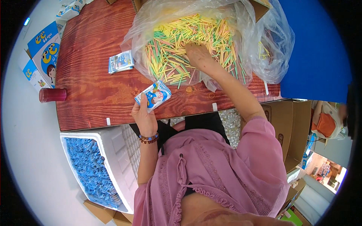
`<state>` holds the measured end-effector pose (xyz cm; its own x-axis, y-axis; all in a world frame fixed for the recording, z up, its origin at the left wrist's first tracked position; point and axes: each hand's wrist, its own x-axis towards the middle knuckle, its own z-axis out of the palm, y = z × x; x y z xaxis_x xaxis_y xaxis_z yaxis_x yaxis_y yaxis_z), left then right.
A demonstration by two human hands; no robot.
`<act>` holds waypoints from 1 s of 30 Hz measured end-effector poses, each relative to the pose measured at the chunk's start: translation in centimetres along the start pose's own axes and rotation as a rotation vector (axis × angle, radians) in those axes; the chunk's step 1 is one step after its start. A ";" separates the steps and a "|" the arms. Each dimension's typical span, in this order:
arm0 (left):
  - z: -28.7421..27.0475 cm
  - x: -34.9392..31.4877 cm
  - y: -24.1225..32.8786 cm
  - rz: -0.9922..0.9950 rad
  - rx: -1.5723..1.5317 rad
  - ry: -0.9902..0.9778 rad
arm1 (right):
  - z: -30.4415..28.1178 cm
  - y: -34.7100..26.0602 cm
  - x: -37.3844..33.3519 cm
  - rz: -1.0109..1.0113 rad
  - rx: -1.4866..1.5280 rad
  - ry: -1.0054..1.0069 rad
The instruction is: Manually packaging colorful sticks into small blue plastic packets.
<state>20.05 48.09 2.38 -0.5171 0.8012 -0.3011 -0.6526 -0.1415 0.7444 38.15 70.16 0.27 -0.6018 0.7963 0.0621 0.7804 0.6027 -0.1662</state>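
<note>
A small blue-and-white sachet, printed with a cartoon figure, is held above the near edge of a red-brown wooden table by the left hand, whose fingers are closed on its lower left corner; its long axis is tilted, the free end pointing up and to the right. A second, similar packet is seen lying flat on the table, well apart to the left of a clear plastic bag opened wide over a cardboard box. The bag is filled with thin sticks in yellow, green and pink, most lying roughly parallel with their long axes running from lower left to upper right. The right hand is plunged palm down into the sticks, the forearm stretched forward from a pink sleeve; its fingertips are buried, so whether anything is gripped cannot be told. A beaded bracelet is worn on the left wrist. At the far left, 2 blue-and-white cartons with yellow cartoon shapes are stood beside a dark red cylinder. Below the table, a white foam box is packed with blue pieces.
</note>
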 end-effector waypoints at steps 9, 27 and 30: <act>0.0 -0.3 0.4 0.005 -0.002 0.002 | -0.8 2.2 -2.0 0.227 0.768 0.154; 1.0 0.0 0.0 -0.004 -0.006 -0.022 | 1.1 -0.1 -4.0 0.130 0.485 0.362; 1.7 0.6 -0.5 -0.035 -0.011 -0.026 | 2.7 1.1 -4.0 0.077 0.263 0.232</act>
<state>21.00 49.64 2.87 -0.4793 0.8207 -0.3109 -0.6760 -0.1194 0.7271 41.02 67.49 -2.80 -0.4645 0.8478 0.2559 0.7338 0.5303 -0.4246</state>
